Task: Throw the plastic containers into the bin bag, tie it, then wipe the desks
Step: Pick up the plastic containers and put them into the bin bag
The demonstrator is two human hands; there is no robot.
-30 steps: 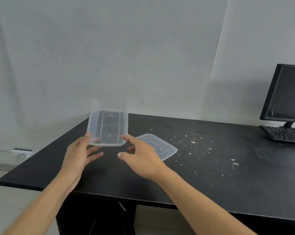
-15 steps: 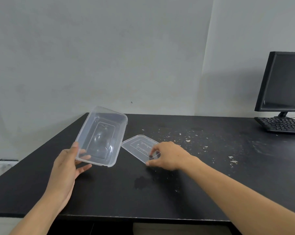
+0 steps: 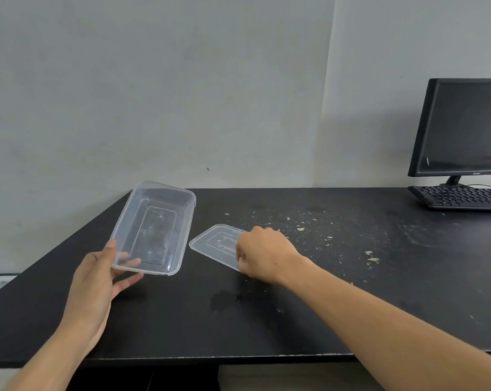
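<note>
A clear rectangular plastic container (image 3: 154, 227) is tilted up above the left part of the black desk (image 3: 351, 292), its open side facing me. My left hand (image 3: 97, 277) grips its near short edge, thumb on the rim and fingers behind. Its clear flat lid (image 3: 219, 244) lies on the desk just to the right. My right hand (image 3: 262, 253) rests knuckles-up on the lid's right end, fingers curled over its edge. No bin bag is in view.
Pale crumbs and flecks (image 3: 300, 229) are scattered over the desk's middle, and a dark wet smear (image 3: 224, 300) lies near the front. A black monitor (image 3: 461, 128) and keyboard (image 3: 458, 197) stand at the far right. A grey wall runs behind.
My left hand took hold of the container and tilted it up off the desk. My right hand moved off it, right onto the lid, and curled over the lid's edge.
</note>
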